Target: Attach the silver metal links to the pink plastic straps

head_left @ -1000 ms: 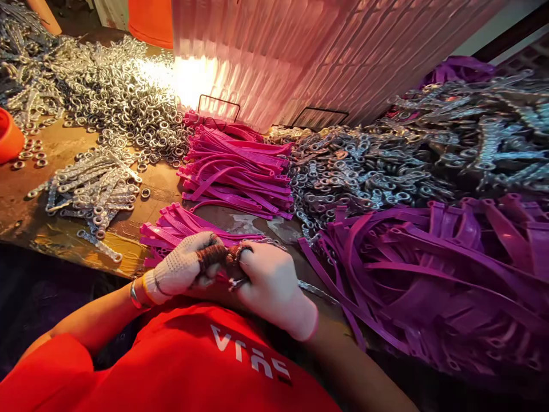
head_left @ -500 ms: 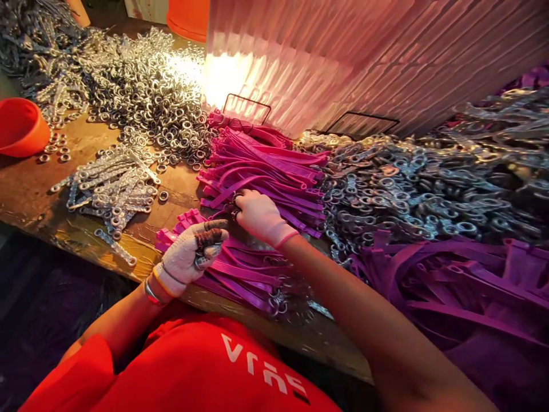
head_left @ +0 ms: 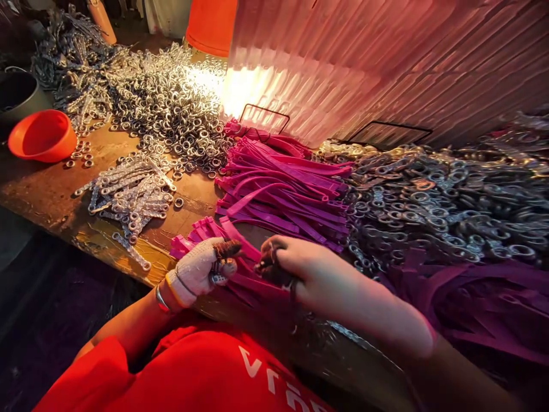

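My gloved left hand (head_left: 199, 272) rests at the table's near edge, its fingers pinched on a small metal ring (head_left: 217, 278). My gloved right hand (head_left: 309, 269) is blurred, just right of it, with curled fingertips closed on a pink strap (head_left: 240, 237). Both hands hover over a near pile of pink straps (head_left: 189, 246). A larger stack of pink straps (head_left: 287, 189) lies just beyond them.
An orange bowl (head_left: 43, 134) sits far left. Loose metal rings (head_left: 171, 109) and metal link strips (head_left: 128, 194) lie on the wooden table (head_left: 47, 194). A heap of metal clasps (head_left: 429, 194) and purple straps (head_left: 480, 297) fill the right. A pink corrugated sheet (head_left: 364, 63) stands behind.
My right hand has drawn back from the far strap stack toward my left hand, bringing a strap. The left hand stayed put with the ring. The view has shifted left.
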Demonstrator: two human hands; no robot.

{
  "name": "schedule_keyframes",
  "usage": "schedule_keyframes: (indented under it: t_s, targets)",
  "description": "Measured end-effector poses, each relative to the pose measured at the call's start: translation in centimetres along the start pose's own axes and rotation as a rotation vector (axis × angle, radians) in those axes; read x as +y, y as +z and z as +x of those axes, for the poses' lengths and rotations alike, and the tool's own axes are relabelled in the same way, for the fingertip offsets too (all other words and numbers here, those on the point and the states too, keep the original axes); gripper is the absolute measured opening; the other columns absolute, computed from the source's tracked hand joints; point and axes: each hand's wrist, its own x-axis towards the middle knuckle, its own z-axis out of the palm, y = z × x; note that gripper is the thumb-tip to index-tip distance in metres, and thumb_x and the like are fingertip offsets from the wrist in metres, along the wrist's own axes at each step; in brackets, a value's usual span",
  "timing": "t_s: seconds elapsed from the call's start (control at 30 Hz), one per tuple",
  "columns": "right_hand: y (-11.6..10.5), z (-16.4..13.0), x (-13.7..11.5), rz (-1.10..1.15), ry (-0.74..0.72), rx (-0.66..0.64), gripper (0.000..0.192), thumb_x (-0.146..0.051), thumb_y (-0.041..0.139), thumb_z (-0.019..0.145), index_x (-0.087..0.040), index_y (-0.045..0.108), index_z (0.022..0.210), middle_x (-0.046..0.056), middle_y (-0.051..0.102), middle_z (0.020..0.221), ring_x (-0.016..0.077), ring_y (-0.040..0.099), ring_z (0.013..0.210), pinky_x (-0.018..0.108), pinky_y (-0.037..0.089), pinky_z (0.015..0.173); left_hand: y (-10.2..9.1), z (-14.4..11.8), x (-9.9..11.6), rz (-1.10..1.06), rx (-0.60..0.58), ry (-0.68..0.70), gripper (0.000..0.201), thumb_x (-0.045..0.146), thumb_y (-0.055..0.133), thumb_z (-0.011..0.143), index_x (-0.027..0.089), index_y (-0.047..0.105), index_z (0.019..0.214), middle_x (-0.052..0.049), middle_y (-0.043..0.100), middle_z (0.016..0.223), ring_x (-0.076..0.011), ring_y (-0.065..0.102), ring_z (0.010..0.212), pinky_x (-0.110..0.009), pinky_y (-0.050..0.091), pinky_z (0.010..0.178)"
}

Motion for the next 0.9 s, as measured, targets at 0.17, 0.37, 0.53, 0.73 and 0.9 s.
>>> schedule_keyframes:
  t_s: [0.17, 0.37, 0.53, 0.73, 0.9]
  targets:
    - [3.5, -2.5, -1.9, -0.171, 0.075, 0.010, 0.032, 0.001, 0.050, 0.061, -0.014, 0.071, 0.080, 0.014, 0.070, 0.095, 0.0254, 0.065, 0.083, 0.036, 0.051, 0.078, -0.3, -0.5, 0.2, -0.218, -0.043, 0.107, 0.026, 0.021, 0.052, 0.090, 0.016, 0.065, 0.112, -0.009, 0.069, 0.099, -0.0010, 0.032, 0.040, -0.013, 0.018, 0.033]
    - [4.0, -4.7, -2.6, -0.026, 0.118, 0.409, 0.030, -0.006, 0.049, 0.082, -0.016, 0.072, 0.099, 0.012, 0.070, 0.114, 0.0244, 0.066, 0.101, 0.036, 0.053, 0.085, 1.0, -3.2, 0.3, 0.183, -0.156, 0.019, 0.049, 0.040, 0.061, 0.090, 0.021, 0.057, 0.135, 0.005, 0.052, 0.058, -0.0049, 0.034, 0.034, -0.015, 0.021, 0.031]
    - [2.9, -5.7, -4.5, 0.208, 0.066, 0.530, 0.015, -0.021, 0.058, 0.090, -0.019, 0.073, 0.092, 0.009, 0.073, 0.107, 0.0220, 0.068, 0.097, 0.033, 0.053, 0.084, 2.9, -3.6, 0.1, 0.462, -0.030, 0.233, 0.040, 0.049, 0.067, 0.086, 0.018, 0.064, 0.112, 0.007, 0.049, 0.060, -0.0034, 0.035, 0.036, -0.015, 0.023, 0.033]
    - [2.8, -6.7, -4.3, 0.361, 0.239, 0.568, 0.021, -0.015, 0.051, 0.089, -0.019, 0.071, 0.090, 0.005, 0.073, 0.088, 0.0174, 0.065, 0.077, 0.025, 0.049, 0.070, 3.6, -3.4, -1.0, 0.667, -0.014, 0.263, 0.044, 0.051, 0.065, 0.086, 0.015, 0.052, 0.065, 0.005, 0.042, 0.051, -0.0034, 0.031, 0.039, -0.017, 0.018, 0.036]
    - [3.6, -6.2, -4.7, -0.133, 0.391, 0.417, 0.022, -0.001, 0.049, 0.068, -0.017, 0.064, 0.074, 0.008, 0.068, 0.078, 0.0178, 0.057, 0.069, 0.027, 0.036, 0.064, 4.0, -3.2, -2.1, 0.622, -0.065, 0.233, 0.032, 0.043, 0.074, 0.077, 0.013, 0.064, 0.073, 0.002, 0.051, 0.058, -0.0069, 0.040, 0.050, -0.019, 0.030, 0.046]
